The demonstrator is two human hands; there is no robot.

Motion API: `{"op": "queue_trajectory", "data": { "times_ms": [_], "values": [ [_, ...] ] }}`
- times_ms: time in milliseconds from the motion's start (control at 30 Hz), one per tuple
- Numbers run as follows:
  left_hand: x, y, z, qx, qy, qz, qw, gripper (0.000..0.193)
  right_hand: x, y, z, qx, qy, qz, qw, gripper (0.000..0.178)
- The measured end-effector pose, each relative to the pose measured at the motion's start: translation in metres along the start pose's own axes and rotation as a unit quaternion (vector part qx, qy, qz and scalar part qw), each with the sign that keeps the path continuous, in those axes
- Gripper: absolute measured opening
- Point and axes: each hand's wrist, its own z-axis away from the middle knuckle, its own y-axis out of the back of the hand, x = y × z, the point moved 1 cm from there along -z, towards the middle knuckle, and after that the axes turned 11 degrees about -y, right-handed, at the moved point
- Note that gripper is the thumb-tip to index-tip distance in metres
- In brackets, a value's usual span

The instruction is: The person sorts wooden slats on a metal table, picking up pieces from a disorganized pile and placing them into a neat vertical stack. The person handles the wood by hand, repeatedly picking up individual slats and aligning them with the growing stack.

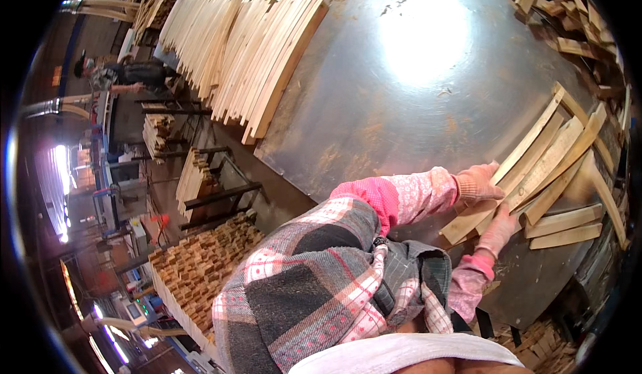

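Both my hands are at a loose bundle of curved wooden slats (545,153) on the right part of a metal-topped table. My left hand (478,183), in a pinkish glove, is closed on the near ends of the slats from their left side. Close below it, my right hand (498,231), gloved too, grips the same slats from the other side. Their far ends fan out and cross over other pieces. Two short wooden pieces (565,220) lie just right of my right hand. Some fingertips are hidden by the wood.
A row of long straight slats (261,59) lies along the table's left side. Scrap wood (575,13) is heaped beyond the far right edge. The shiny metal tabletop (374,106) carries sawdust. Stacked wood blocks (207,260) stand at left; another person (137,74) is farther off.
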Motion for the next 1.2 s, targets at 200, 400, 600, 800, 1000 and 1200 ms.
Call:
{"op": "queue_trajectory", "data": {
  "times_ms": [200,400,600,800,1000,1200],
  "values": [
    [-0.002,0.035,0.035,-0.010,0.079,0.088,0.993,0.082,-0.023,-0.023,0.033,-0.110,0.015,-0.017,0.994,0.043],
    [-0.083,0.099,0.103,0.042,0.003,0.401,0.915,0.050,-0.037,-0.107,0.117,-0.113,0.149,0.246,0.951,0.033],
    [-0.143,0.218,0.148,0.109,0.122,0.168,0.972,0.045,-0.023,-0.201,0.181,-0.126,-0.029,0.313,0.941,0.065],
    [-0.130,0.264,0.202,-0.143,0.141,-0.347,0.916,0.070,0.012,-0.222,0.223,-0.168,0.066,0.464,0.867,0.079],
    [-0.157,0.311,0.170,0.274,-0.109,-0.469,0.832,0.063,-0.009,-0.213,0.220,-0.207,0.085,0.455,0.862,0.073],
    [-0.173,0.323,0.182,0.195,0.005,-0.241,0.951,0.050,-0.013,-0.188,0.203,-0.213,-0.006,0.361,0.908,0.067]
  ]
}}
